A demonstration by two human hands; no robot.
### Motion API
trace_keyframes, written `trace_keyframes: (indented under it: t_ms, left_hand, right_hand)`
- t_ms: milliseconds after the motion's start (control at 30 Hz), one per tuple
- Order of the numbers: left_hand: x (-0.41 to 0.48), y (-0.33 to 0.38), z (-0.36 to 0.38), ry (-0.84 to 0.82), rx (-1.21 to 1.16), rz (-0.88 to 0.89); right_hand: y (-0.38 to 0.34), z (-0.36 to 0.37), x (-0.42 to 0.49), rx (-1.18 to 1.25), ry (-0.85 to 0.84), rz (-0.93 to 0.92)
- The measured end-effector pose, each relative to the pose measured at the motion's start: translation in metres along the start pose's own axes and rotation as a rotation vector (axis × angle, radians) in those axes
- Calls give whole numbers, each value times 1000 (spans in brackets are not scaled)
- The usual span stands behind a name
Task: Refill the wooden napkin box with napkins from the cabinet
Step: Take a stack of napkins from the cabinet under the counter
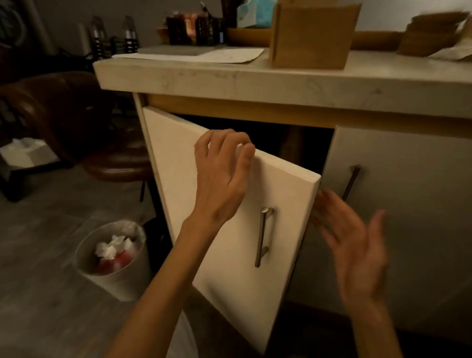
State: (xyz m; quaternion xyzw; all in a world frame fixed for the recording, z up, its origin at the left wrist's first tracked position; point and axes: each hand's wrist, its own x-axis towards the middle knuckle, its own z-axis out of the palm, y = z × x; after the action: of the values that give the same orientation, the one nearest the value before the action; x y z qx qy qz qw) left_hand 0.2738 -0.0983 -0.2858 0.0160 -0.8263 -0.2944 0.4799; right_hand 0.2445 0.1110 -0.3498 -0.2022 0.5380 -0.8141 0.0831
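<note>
— Your view is dim and warm; the cabinet opening (301, 152) is black shadow.

— Your right hand (355, 251) smears with motion blur, and the worktop (236, 81) bows at the edges.

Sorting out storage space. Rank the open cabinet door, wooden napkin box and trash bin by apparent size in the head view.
1. Open cabinet door, by far the largest.
2. and 3. Wooden napkin box and trash bin look about alike; they sit at different distances from the camera, so I won't rank them.
</note>
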Motion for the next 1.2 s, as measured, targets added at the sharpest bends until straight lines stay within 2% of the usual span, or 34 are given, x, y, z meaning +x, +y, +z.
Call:
trace_keyframes:
  t_ms: [100,200,267,333,433,467,533,600,667,733,900,1033,1200]
  left_hand:
    - [-2,3,-18,-90,8,3]
    - [4,13,-39,-224,12,-62]
    - [9,24,-53,-300,58,-201]
    - [14,30,-67,-348,96,-380]
    - [23,35,-93,-386,159,-611]
    - [28,34,-101,-398,224,-681]
    - [40,24,-112,-406,327,-815]
    - [51,14,-117,-436,423,-905]
    - [55,5,-117,-492,561,-895]
    - [54,-2,-118,-523,650,-843]
    - [53,-13,-129,-552,687,-796]
    - [53,-13,-136,-536,659,-793]
    - [53,-13,-140,-525,633,-799]
  right_hand:
    - [-10,10,18,46,-286,152]
    - [-12,15,15,-100,-462,131]
    - [-13,25,7,-209,-558,129]
    - [-11,36,0,-192,-633,230]
    - [-21,61,-8,-177,-1081,160]
    - [-22,64,-5,-214,-1157,148]
    - [-16,75,18,-384,-1042,130]
    - [6,85,60,-559,-763,139]
    - [38,92,113,-595,-513,258]
    - [73,100,166,-557,-392,414]
    - [139,133,237,-457,-294,637]
    - [171,161,254,-414,-312,713]
    - [205,174,276,-364,-249,874]
